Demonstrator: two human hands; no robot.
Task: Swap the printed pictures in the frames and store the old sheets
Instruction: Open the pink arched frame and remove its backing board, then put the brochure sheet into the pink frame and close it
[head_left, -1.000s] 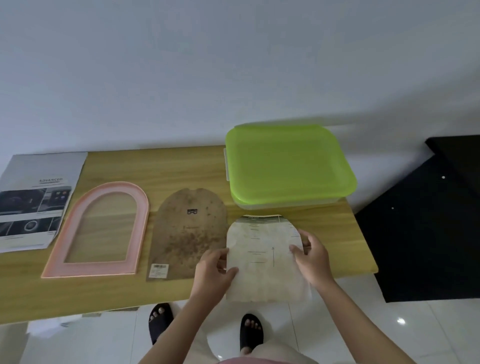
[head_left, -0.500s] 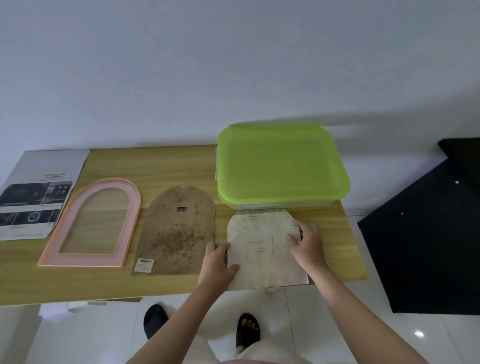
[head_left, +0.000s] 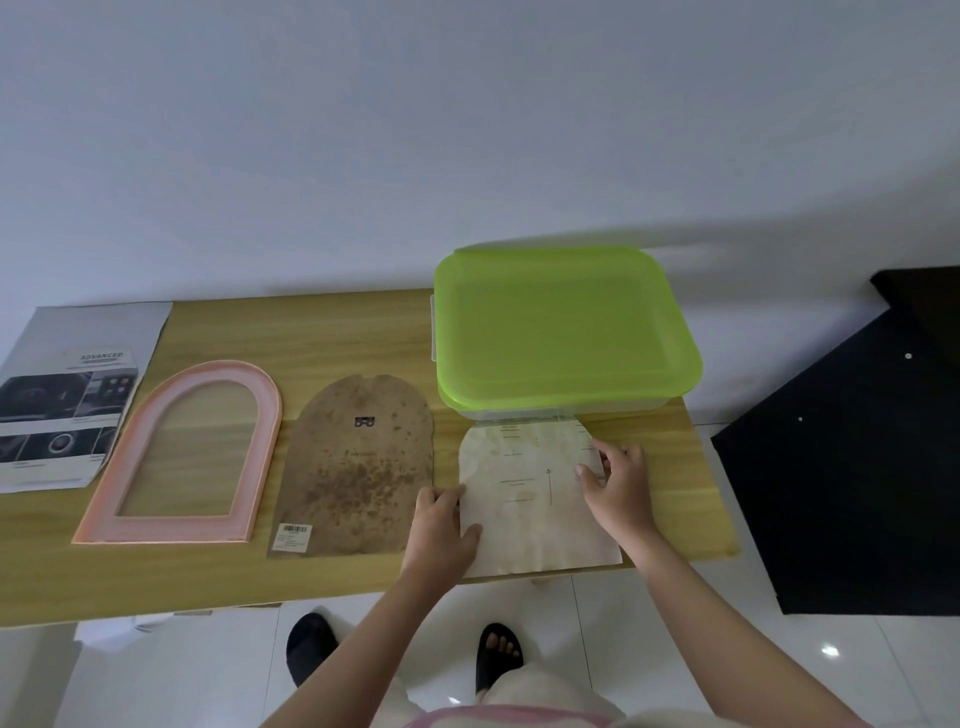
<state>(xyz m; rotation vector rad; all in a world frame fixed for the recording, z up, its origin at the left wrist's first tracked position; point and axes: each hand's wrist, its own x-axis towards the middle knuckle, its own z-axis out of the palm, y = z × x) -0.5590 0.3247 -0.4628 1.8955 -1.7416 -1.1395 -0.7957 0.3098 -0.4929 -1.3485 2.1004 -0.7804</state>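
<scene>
a: how do the arms lie?

b: both forearms come up from the bottom of the view and lean toward each other. the left hand (head_left: 440, 525) sits at the left edge of the old sheet (head_left: 530, 499), palm down. the right hand (head_left: 615, 480) sits at the sheet's right edge, a little farther from the person.

a: where is the sheet?

b: flat on the desk (head_left: 322, 332), at the near right part. its round top touches or slides a bit under the front of the green-lidded box (head_left: 561, 332); i cannot tell which, the edge is blurred there. its bottom edge hangs slightly over the near edge of the desk.

a: and room around it?

b: just left of the sheet lies the brown backing board (head_left: 358, 467), almost touching the left hand. further left is the pink arched frame (head_left: 182, 457), and then a grey brochure (head_left: 67, 395) that passes over the left end of the desk. to the right of the sheet there is a bare strip of wood up to the desk's right edge. beyond it stands a black thing (head_left: 841, 493) on the white floor.

a: how open are the hands?

b: the left thumb lies on top of the paper and the fingers curl at its edge, so it pinches the sheet. the right hand has bent fingers pressing the paper's right edge, with the fingertips (head_left: 584, 470) on the paper.
</scene>
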